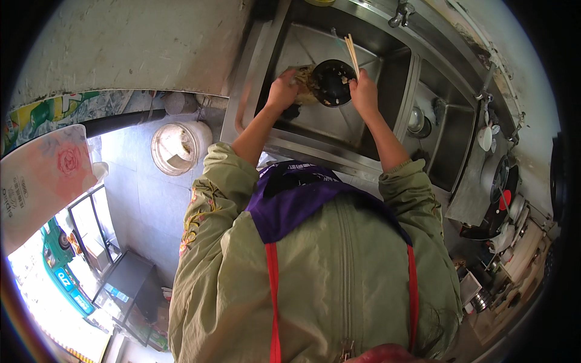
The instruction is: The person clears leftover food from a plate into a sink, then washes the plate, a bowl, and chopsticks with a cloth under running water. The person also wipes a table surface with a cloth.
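Observation:
Both my hands are over the left basin of a stainless steel sink (390, 104). My right hand (364, 93) grips the right rim of a dark round bowl (333, 84) together with wooden chopsticks (352, 54), which point up and away from me. Bits of food cling to the bowl's inside. My left hand (282, 90) is at the near left edge of a yellowish-brown heap of food scraps (305, 90) beside the bowl; whether its fingers hold any of it is unclear. A small dark thing (290, 111) lies just below that hand.
A metal faucet (401, 14) stands behind the basin. The right basin holds a metal bowl (415, 120). A white plastic bucket (174, 149) with scraps is on the floor at the left. Ladles (485, 136) and pans (495, 179) are at the right.

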`<state>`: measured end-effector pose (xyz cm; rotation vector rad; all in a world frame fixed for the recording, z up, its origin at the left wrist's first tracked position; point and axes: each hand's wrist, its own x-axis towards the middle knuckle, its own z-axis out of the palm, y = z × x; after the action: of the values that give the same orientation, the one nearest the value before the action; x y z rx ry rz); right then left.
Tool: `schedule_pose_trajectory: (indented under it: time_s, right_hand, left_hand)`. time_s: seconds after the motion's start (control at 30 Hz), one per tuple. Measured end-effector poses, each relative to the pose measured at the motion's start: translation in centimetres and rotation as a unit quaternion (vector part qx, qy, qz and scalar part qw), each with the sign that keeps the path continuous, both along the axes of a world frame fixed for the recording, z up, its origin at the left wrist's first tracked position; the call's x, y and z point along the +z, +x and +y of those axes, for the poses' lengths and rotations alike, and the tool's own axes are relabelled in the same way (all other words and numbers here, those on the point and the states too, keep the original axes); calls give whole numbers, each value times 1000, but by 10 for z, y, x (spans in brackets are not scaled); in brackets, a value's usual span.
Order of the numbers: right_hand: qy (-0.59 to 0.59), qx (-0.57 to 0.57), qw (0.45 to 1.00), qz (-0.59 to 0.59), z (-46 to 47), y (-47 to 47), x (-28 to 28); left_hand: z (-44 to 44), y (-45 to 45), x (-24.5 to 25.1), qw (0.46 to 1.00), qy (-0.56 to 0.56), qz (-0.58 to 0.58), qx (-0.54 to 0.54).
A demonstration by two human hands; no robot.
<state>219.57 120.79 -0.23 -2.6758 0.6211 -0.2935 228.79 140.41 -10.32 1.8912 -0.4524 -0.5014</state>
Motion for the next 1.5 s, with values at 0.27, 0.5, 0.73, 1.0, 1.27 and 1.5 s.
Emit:
schedule_pose_trajectory:
  time_s: [0.27, 0.5, 0.73, 1.0, 1.27, 1.5]
  right_hand:
    - [24, -34, 999, -31, -1, -11, -9]
    - [79, -56, 994, -60, -5, -15, -14]
    - [73, -67, 991, -86, -6, -24, -17]
    - [102, -78, 989, -74, -11, -24, 1]
    - [50, -50, 994, -81, -10, -19, 2]
    - [70, -66, 995, -39, -17, -22, 1]
  left_hand:
    - [-55, -40, 56, 935, 20, -352, 20]
    - [-105, -50, 41, 951, -130, -281, -4]
    - [-103, -23, -8, 933, -30, -358, -38]
    - [-67, -10, -44, 942, 147, -295, -57]
    - [-68, -12, -52, 924, 201, -302, -122]
    - [-70, -13, -47, 921, 157, -328, -137]
